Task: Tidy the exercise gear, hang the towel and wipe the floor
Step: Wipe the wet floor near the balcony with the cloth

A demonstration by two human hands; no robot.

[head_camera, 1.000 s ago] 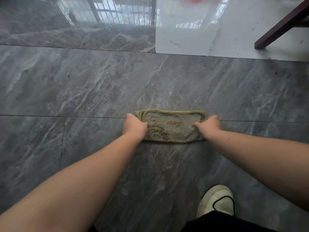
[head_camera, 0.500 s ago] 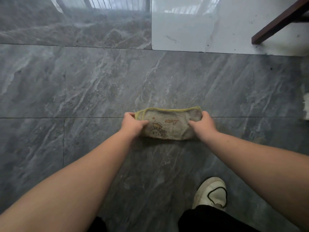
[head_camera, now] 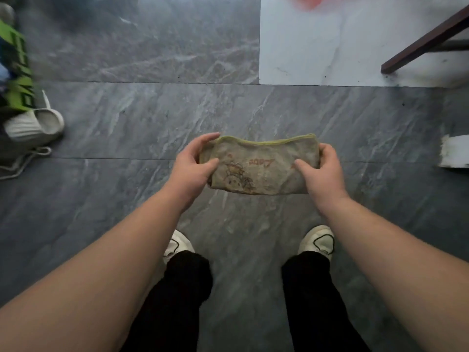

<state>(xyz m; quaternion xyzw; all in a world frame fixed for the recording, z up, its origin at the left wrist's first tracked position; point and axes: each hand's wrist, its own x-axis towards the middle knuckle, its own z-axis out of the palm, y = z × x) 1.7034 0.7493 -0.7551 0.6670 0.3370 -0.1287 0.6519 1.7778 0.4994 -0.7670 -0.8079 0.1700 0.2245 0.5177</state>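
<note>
We read this as the floor-wiping step: folded cloth (head_camera: 261, 166) held flat between both hands, seemingly just clear of the grey floor (head_camera: 127, 118), though contact is hard to judge. Left hand (head_camera: 193, 168) pinches its left end, right hand (head_camera: 321, 168) grips the right. Next: press down, push across the tiles.

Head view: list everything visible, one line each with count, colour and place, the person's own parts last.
cloth: one, grey-beige with yellow-green edging, folded, held between both hands.
floor: dark grey marbled tiles, one white tile at upper right.
furniture leg: one, dark brown, upper right.
slipper: one, white, left edge.
cord: one, white, left edge below slipper.
left hand: grips cloth's left end.
right hand: grips cloth's right end.
shoes: two, white, below the cloth.
</note>
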